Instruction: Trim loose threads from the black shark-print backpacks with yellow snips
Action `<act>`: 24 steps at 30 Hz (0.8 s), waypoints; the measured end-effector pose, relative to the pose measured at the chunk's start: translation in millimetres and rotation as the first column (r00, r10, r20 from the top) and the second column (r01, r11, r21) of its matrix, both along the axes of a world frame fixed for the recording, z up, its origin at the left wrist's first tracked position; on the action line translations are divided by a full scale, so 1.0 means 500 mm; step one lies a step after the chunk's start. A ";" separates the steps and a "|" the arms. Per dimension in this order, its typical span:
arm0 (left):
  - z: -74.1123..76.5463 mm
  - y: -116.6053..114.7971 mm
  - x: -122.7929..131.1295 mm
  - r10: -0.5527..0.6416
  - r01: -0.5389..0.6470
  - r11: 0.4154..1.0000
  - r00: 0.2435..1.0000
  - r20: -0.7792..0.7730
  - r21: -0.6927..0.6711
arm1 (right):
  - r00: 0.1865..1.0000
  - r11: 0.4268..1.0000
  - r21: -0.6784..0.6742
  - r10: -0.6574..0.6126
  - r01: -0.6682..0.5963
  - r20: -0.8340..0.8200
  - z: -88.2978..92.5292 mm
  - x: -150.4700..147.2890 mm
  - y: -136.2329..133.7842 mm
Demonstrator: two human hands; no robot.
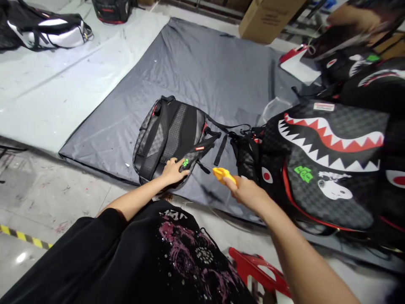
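A black checked backpack (180,118) lies on the grey sheet with its padded back and straps facing up. My left hand (172,171) is on its near side, fingers closed on the lower part of a shoulder strap (198,153) beside a small green print. In my right hand (248,192) is a yellow tool (224,174) with a thin, pale tip pointing left toward that strap. My fingers wrap round its body, and its exact kind is not clear. The tip appears close to the strap; contact cannot be made out.
Black backpacks with shark-mouth prints (332,147) crowd the right side. Grey sheeting (202,63) covers the table beneath. A cardboard box (268,19) stands at the back, and another person's arm (354,19) shows at upper right. A red stool (259,270) is below.
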State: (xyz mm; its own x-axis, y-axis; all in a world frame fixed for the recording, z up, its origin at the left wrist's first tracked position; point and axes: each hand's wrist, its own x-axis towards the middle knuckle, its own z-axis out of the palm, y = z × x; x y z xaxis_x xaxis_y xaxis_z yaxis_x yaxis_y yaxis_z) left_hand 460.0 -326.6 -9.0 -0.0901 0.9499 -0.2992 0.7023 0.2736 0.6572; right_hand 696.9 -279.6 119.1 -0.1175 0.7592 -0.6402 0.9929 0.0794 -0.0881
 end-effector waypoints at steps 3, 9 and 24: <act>0.023 -0.016 -0.089 0.194 -0.230 0.949 0.965 0.175 0.217 | 1.000 1.000 -0.013 0.000 0.001 0.025 -0.036 -0.022 -0.084; 0.000 -0.053 -0.253 0.766 -0.705 0.573 0.280 0.579 -0.417 | 0.997 0.997 -0.037 -0.065 0.066 0.048 -0.122 -0.084 -0.223; -0.073 -0.013 -0.282 0.617 0.002 0.785 -0.099 0.781 -0.620 | 0.996 0.998 0.059 0.011 -0.006 -0.087 -0.241 -0.243 -0.227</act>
State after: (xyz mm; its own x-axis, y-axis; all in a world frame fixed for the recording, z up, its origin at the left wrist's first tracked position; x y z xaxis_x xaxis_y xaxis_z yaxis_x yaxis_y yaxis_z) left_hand 318.8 -332.9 -45.5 0.3090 0.7075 -0.6356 -0.7225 0.6092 0.3269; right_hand 575.6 -393.0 -1.4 -0.1775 0.7941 -0.5812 0.9809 0.0953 -0.1693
